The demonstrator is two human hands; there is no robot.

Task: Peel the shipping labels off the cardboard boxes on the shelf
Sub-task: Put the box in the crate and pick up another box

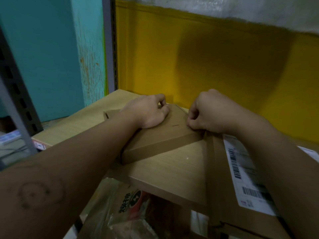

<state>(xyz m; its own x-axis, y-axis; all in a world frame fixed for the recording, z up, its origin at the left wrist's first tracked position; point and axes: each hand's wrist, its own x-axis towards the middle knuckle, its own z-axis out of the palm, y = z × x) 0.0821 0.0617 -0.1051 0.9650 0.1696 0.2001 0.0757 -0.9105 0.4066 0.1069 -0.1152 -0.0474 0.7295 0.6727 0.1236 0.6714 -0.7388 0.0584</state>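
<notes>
1. Two hands work on the small box (165,135), a flat cardboard carton lying askew on top of the large box (172,171) on the shelf.
2. Your left hand (148,114) rests its heel on the lid of the small box. Its fingers (161,99) are curled tightly at the far edge. You cannot tell whether they grip the edge or only lie against it, because the fingertips are folded out of sight.
3. Your right hand (208,114) sits at the right edge of the small box, knuckles up. The thumb and forefinger are pressed together in a pinch against that edge and the other fingers are tucked into the palm. What lies between the two tips is too small to make out.
4. The shipping label (245,171), white with barcodes, lies flat on the top of the large box, just beside your right wrist. Your right forearm hides its right side and its print is blurred.
5. A second label (309,151) shows only as a white corner at the right margin.
6. Below the large box, a plastic bag (120,209) with printed packaging is cut off by the bottom of the view.
7. The grey shelf upright (110,49) stands behind, between the teal wall (43,49) and the yellow panel (215,66).
</notes>
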